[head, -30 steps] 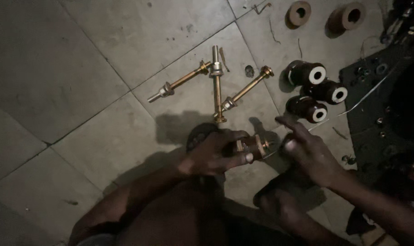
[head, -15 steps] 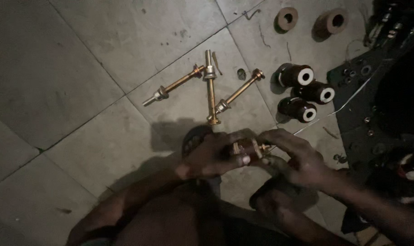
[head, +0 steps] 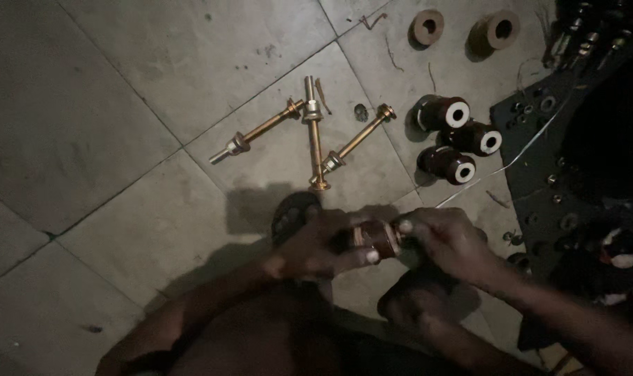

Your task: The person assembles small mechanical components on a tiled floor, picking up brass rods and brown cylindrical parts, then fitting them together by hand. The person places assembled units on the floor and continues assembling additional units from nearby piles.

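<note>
Three bolts [head: 315,132] and three bushings [head: 458,139] lie unassembled on floor [head: 121,104]; both hands' fingers [head: 372,255] pinch one bushing [head: 376,237], fitting underway.

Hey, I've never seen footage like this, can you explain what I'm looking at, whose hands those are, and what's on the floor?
This is one view from a camera worn on a person's head, looking down at their own bare hands over a tiled floor. The left hand and right hand together hold a small brownish cylinder; the light is too dim to tell more about it. On the floor ahead lie three long brass-coloured bolts touching in a rough zigzag, three dark spools with pale ends, and two brown rings farther off. On the right lies a dark panel with small holes and fittings, with a thin wire running from it.
</note>
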